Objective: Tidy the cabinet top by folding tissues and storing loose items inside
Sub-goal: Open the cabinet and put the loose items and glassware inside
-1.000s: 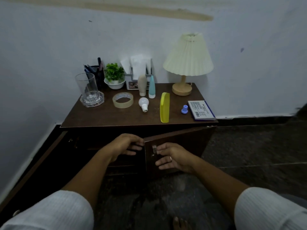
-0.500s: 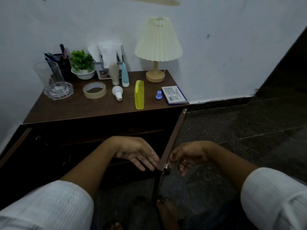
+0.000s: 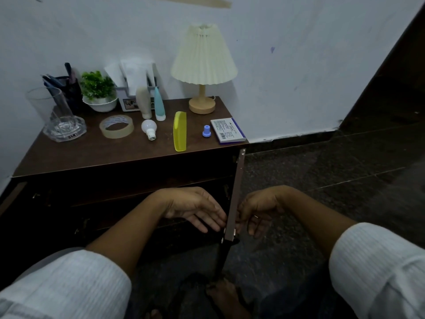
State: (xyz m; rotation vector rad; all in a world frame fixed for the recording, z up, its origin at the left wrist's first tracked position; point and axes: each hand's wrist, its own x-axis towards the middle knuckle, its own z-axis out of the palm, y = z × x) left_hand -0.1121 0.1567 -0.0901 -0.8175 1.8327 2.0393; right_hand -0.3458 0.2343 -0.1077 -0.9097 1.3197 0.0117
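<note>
The cabinet's right door (image 3: 236, 194) stands wide open, seen edge-on. My left hand (image 3: 195, 208) lies flat with its fingertips on the door's inner face. My right hand (image 3: 257, 211) curls around the outer side near the door's free edge. On the brown cabinet top (image 3: 92, 155) lie a tape roll (image 3: 117, 126), a light bulb (image 3: 149, 129), a yellow comb (image 3: 179, 134), a small blue cap (image 3: 206, 131) and a white-and-blue box (image 3: 227, 130). White tissues (image 3: 135, 73) stick up from a holder at the back. The inside of the cabinet is dark.
At the back stand a pleated lamp (image 3: 203, 65), two tubes (image 3: 151, 103), a small potted plant (image 3: 97, 88), a pen cup (image 3: 67, 88) and a glass (image 3: 57, 116). The left door (image 3: 11, 196) is open too. Dark floor lies to the right; my bare foot (image 3: 224, 293) rests below the door.
The right door has swung from nearly shut to fully open. Both hands followed its edge outward, and my view shifted right.
</note>
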